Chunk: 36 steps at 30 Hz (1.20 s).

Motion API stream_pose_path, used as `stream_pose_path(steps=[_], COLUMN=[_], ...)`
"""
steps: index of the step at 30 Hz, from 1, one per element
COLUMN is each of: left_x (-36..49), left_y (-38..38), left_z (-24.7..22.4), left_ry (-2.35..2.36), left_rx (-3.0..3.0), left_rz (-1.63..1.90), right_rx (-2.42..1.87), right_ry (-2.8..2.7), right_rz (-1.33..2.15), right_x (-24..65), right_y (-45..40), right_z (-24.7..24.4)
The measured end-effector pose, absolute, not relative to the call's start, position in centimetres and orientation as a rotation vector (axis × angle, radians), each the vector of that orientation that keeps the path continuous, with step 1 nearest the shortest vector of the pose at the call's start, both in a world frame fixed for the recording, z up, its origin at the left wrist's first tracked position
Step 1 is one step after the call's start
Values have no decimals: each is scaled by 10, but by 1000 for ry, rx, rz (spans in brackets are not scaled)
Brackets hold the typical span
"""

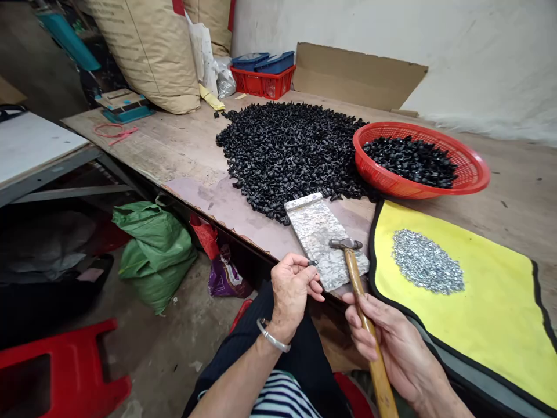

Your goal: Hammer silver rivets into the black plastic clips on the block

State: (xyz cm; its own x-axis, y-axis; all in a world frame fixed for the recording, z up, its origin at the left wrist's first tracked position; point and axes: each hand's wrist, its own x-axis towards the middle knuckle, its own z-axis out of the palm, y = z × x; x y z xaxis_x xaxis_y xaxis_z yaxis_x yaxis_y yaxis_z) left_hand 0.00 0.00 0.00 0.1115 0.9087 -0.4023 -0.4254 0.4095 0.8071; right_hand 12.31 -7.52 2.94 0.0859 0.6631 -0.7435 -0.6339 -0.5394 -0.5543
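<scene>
My left hand (292, 290) pinches a small black plastic piece (312, 263) with a metal-looking spot, beside the left edge of a pale stone slab (319, 232). In my right hand (387, 337) is a hammer (354, 273), its wooden handle gripped and its metal head above the slab. A large heap of small black plastic pieces (291, 151) lies behind the slab. To the right, a yellow cloth (491, 325) with a black border carries a pile of small silvery metal parts (429, 261).
A red plastic basket (474, 174) of black pieces stands at the right of the heap. Further back are a red crate (261, 83) with blue trays, a large sack (152, 52) and a cardboard sheet (361, 75). A green sack (152, 249) and red stool (65, 371) are on the floor.
</scene>
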Motion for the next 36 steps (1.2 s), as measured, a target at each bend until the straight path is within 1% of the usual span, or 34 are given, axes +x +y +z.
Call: stream_pose_path(steps=[4,7,11,14,17,19,26,36], left_x=[-1,0,1,1,1,1,3,3], left_y=[-2,-3,-3,-4,-4,-4,-5,-5], left_z=[1,-1,-5,-5,-4,-4,-6,-1], left_ry=[1068,1081,1072,1069,1066,1057,1054,1061], left_rx=[553,541,536,521,506,496,491,474], left_rz=[1071,1072,1096,1112,1112,1115,1124,1116], right_rx=[-1463,-1610,-1878,-1986,-2017,-2017,-2008,-2064], right_ry=[-92,-271,-827,-1304,-1564,-1662,-1858,-1849], right_rz=[1596,1482,1095,751,456,330,57,-43], right_x=[120,117,122,131,138,139,134,125], right_y=[-77,-83,-94,-101,-105,-106,-109,-107], right_z=[31,33,29,20,12,10,19,30])
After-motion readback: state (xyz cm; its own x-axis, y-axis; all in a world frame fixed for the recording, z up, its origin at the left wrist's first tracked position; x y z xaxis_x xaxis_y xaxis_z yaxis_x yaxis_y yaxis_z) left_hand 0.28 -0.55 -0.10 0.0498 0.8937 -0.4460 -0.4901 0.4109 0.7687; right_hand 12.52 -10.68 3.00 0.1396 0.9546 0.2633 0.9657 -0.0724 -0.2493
